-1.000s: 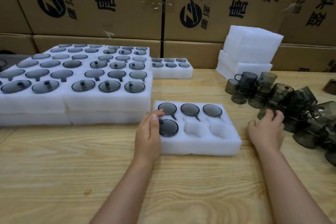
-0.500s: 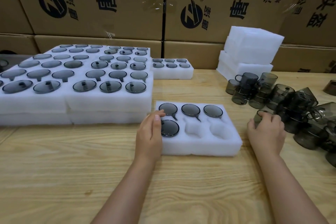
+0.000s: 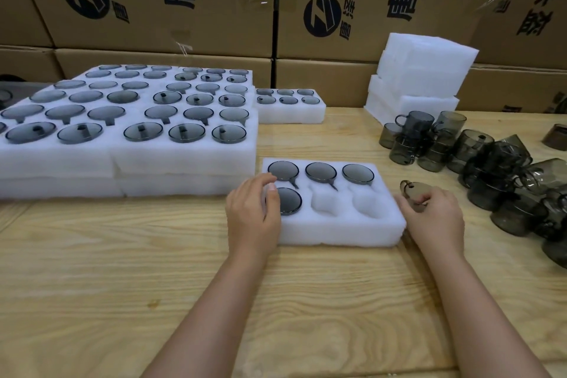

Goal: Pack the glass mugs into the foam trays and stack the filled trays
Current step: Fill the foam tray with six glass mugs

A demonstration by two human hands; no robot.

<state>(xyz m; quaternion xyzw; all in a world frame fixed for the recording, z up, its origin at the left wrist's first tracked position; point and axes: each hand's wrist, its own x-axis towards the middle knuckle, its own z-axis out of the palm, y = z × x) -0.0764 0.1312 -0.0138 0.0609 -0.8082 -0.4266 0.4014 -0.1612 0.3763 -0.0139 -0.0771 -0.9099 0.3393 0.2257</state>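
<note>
Two hands work at one foam tray (image 3: 337, 235) on the wooden table (image 3: 122, 279). Left hand (image 3: 254, 213) rests against the tray's left edge, fingers loosely bent and holding nothing, thumb lying beside the mug in the front-left pocket (image 3: 288, 201). Right hand (image 3: 437, 219) has its fingers curled round one smoky glass mug (image 3: 411, 190), held tilted just beside the tray's right edge. Four pockets are filled: the front-left one and all three in the back row. Front-middle pocket (image 3: 325, 202) and front-right pocket (image 3: 366, 202) are empty.

The step in hand appears to be seating the held mug. It would go best turned base-up like its neighbours, its handle lined up with the pocket's side notch, then pressed down evenly while the left hand steadies the foam.

Farther right lies the heap of loose mugs (image 3: 506, 169). Farther left stand the filled trays (image 3: 184, 159), stacked in layers, with another filled tray (image 3: 291, 115) behind. Blank foam blocks (image 3: 423, 70) and cardboard cartons (image 3: 184, 24) close the scene.
</note>
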